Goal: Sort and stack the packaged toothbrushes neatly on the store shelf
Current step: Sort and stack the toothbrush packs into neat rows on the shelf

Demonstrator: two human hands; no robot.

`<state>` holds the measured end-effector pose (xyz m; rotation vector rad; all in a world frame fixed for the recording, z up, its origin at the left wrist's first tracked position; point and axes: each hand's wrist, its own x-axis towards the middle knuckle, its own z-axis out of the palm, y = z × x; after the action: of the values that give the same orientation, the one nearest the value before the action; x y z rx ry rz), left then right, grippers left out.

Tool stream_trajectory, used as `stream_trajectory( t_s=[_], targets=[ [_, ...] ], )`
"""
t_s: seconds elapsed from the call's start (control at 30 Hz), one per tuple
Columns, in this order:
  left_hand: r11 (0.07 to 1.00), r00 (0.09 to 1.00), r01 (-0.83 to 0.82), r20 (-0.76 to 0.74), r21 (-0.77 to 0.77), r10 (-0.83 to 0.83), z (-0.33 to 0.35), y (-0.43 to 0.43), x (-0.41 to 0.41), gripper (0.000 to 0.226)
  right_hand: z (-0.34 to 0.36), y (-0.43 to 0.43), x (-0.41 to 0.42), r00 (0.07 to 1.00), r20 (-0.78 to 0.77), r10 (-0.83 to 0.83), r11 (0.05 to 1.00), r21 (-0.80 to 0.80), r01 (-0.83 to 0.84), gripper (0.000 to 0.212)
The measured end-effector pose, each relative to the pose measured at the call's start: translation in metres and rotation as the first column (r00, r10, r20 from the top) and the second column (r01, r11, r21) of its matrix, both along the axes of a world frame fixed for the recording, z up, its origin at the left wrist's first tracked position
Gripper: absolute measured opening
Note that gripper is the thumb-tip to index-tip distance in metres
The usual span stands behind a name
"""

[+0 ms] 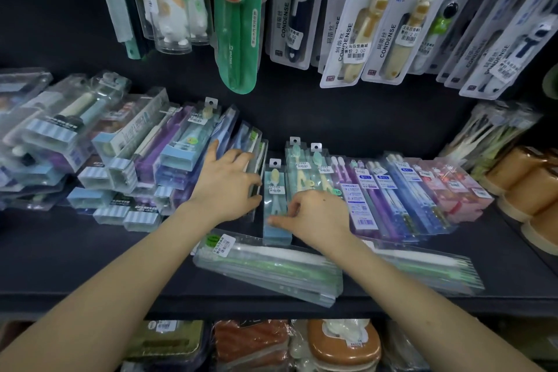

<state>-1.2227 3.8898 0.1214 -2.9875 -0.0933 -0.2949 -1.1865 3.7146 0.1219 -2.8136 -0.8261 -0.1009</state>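
Closest to the camera, below the front lip, a lower shelf held brown boxes (341, 347). Both bare forearms reached up and forward over the dark shelf (90, 251). At its front edge a few long green packs (271, 269) of toothbrushes lay crosswise, partly under the right wrist.

The right hand (317, 214) was palm down with its fingers curled, the tips pinching the lower end of a small blue pack (274, 190) that lay flat and pointed toward the back. Just left of it, the left hand (225, 181) was spread wide, thumb pointing away, its fingertips hooked over the edge of some leaning packs (255, 142) at the right end of a loose heap (120, 145) of clear boxes.

Behind the right hand lay two more child-size packs (305, 163). To their right, a tidy row (392, 190) of purple, blue and pink packs sat side by side. Brown tubs (528, 178) stood at the far right. Farthest off, on the black back wall (332, 112), hanging packs (362, 24) and a green pouch (238, 24) dangled above everything.
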Motion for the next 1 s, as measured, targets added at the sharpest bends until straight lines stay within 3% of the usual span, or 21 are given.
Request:
stream_trajectory(
  t_s=[0.07, 0.2, 0.37, 0.63, 0.73, 0.83, 1.0],
  targets=[
    [1.000, 1.000, 0.003, 0.003, -0.001, -0.003, 0.000, 0.000, 0.000, 0.039, -0.003, 0.008, -0.006, 0.997, 0.009, -0.079, 0.992, -0.103, 0.079, 0.062],
    [1.000, 1.000, 0.008, 0.013, 0.002, -0.008, -0.001, 0.001, -0.001, 0.039, -0.010, 0.021, -0.013, 0.984, 0.012, -0.177, 0.973, -0.147, 0.177, 0.068],
    [1.000, 1.000, 0.012, 0.012, 0.011, -0.012, -0.002, 0.001, -0.001, 0.039, -0.005, 0.029, -0.011, 0.959, -0.137, -0.247, 0.958, -0.181, 0.221, 0.063],
    [1.000, 1.000, 0.014, 0.003, 0.016, -0.014, 0.000, 0.001, 0.000, 0.039, 0.028, 0.008, -0.013, 0.948, -0.216, -0.234, 0.963, 0.085, 0.257, 0.039],
    [1.000, 1.000, 0.001, -0.007, 0.016, -0.001, -0.001, 0.000, 0.001, 0.039, 0.038, -0.009, -0.014, 0.952, -0.179, -0.248, 0.933, 0.221, 0.285, 0.031],
    [1.000, 1.000, -0.012, -0.017, 0.005, 0.012, -0.002, -0.001, 0.002, 0.039, 0.043, -0.021, -0.008, 0.951, -0.074, -0.299, 0.926, 0.218, 0.308, 0.039],
    [1.000, 1.000, -0.017, -0.008, 0.006, 0.017, -0.003, -0.002, 0.002, 0.039, 0.035, -0.024, 0.015, 0.946, -0.040, -0.320, 0.927, 0.192, 0.322, 0.050]
  ],
)
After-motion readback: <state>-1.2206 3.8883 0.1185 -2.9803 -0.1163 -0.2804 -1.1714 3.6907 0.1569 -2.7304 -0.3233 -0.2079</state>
